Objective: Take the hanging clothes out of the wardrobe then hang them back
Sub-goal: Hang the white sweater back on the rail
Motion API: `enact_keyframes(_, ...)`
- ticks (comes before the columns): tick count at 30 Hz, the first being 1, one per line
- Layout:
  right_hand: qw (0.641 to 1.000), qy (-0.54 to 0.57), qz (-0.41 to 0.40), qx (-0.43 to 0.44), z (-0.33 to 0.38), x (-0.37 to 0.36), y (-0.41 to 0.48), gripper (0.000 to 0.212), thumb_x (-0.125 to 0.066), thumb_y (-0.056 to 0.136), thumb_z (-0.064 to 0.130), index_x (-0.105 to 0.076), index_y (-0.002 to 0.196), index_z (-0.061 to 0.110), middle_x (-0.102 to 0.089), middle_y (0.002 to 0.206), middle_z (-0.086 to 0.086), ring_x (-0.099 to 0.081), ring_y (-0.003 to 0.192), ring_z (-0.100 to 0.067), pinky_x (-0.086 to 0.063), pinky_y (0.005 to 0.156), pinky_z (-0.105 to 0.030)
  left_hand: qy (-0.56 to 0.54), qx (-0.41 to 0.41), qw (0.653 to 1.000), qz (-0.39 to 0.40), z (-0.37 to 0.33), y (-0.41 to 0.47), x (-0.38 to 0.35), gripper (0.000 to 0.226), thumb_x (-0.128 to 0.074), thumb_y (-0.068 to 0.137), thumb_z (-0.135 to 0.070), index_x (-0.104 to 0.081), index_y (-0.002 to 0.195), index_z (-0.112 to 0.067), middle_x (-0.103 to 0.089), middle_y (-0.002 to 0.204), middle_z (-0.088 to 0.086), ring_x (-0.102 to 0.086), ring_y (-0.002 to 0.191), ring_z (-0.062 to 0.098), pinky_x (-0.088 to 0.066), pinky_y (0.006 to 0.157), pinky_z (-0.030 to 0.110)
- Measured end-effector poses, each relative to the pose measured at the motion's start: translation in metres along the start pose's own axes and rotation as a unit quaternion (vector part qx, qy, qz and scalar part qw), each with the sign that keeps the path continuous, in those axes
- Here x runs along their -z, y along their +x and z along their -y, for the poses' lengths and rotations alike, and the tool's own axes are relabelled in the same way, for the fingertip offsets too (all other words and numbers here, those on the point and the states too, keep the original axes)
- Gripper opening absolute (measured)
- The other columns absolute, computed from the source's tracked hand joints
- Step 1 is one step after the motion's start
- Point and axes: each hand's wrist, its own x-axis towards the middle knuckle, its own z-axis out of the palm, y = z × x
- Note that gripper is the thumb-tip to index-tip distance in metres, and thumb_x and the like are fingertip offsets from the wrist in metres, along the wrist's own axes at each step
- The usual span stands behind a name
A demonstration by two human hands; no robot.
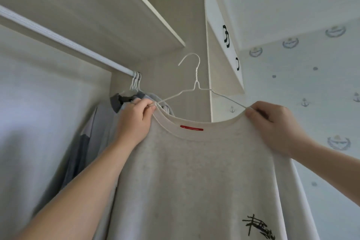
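Re-hanging seems underway: left hand (136,121) and right hand (272,124) pinch the shirt (194,171) on its wire hanger (196,82) mid-frame; its hook (190,58) probably needs lifting onto the upper-left rail (64,42).

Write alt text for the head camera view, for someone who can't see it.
A pale T-shirt on a white wire hanger is held up, the left hand and right hand each gripping a shoulder beside the collar. The hook is free of the wardrobe rail, where other clothes hang at its far end.
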Motion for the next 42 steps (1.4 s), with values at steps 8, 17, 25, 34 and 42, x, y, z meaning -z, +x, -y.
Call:
enact_keyframes(8, 0.995, 0.088, -0.007, 0.045, 0.060, -0.093, 0.085, 0.026, -0.056, 0.095, 0.027, -0.061, 0.073, 0.014, -0.055, 0.062, 0.000, -0.052, 0.064, -0.021, -0.039, 0.058, -0.030, 0.148, 0.078, 0.985, -0.037, 0.088, 0.055, 0.042, 0.015, -0.054, 0.098, -0.030, -0.067, 0.098, -0.022, -0.069, 0.103, 0.001, -0.058, 0.097, 0.034, -0.049, 0.081, 0.044)
enact_keyframes(17, 0.979, 0.200, 0.005, 0.035, 0.136, -0.198, 0.154, 0.030, -0.053, 0.094, 0.024, -0.061, 0.075, 0.003, -0.051, 0.060, -0.001, -0.045, 0.061, -0.019, -0.035, 0.053, -0.029, 0.187, 0.207, 0.958, -0.071, 0.190, 0.113, 0.074, 0.021, -0.044, 0.102, -0.033, -0.064, 0.107, -0.028, -0.064, 0.118, 0.001, -0.050, 0.113, 0.031, -0.040, 0.088, 0.041)
enact_keyframes(25, 0.975, 0.219, 0.017, 0.020, 0.179, -0.265, 0.189, 0.030, -0.052, 0.095, 0.025, -0.063, 0.080, 0.001, -0.056, 0.067, -0.008, -0.047, 0.061, -0.022, -0.036, 0.051, -0.023, 0.245, 0.239, 0.938, -0.051, 0.259, 0.139, 0.101, 0.020, -0.045, 0.101, -0.036, -0.064, 0.105, -0.031, -0.064, 0.117, 0.005, -0.053, 0.113, 0.033, -0.044, 0.089, 0.041)
enact_keyframes(34, 0.975, 0.216, 0.051, 0.015, 0.191, -0.311, 0.186, 0.031, -0.050, 0.094, 0.023, -0.060, 0.082, -0.004, -0.050, 0.066, -0.005, -0.042, 0.062, -0.022, -0.035, 0.055, -0.030, 0.236, 0.236, 0.942, -0.036, 0.319, 0.124, 0.098, 0.018, -0.048, 0.100, -0.033, -0.056, 0.083, -0.031, -0.068, 0.096, 0.003, -0.059, 0.097, 0.034, -0.049, 0.085, 0.044)
enact_keyframes(42, 0.988, 0.093, 0.062, 0.103, 0.173, -0.323, 0.187, 0.026, -0.041, 0.097, 0.029, -0.058, 0.095, 0.009, -0.063, 0.085, -0.003, -0.057, 0.084, -0.027, -0.047, 0.073, -0.037, 0.145, 0.218, 0.961, -0.084, 0.331, 0.109, 0.076, 0.017, -0.049, 0.100, -0.023, -0.063, 0.094, -0.029, -0.067, 0.104, 0.004, -0.061, 0.097, 0.029, -0.050, 0.086, 0.040)
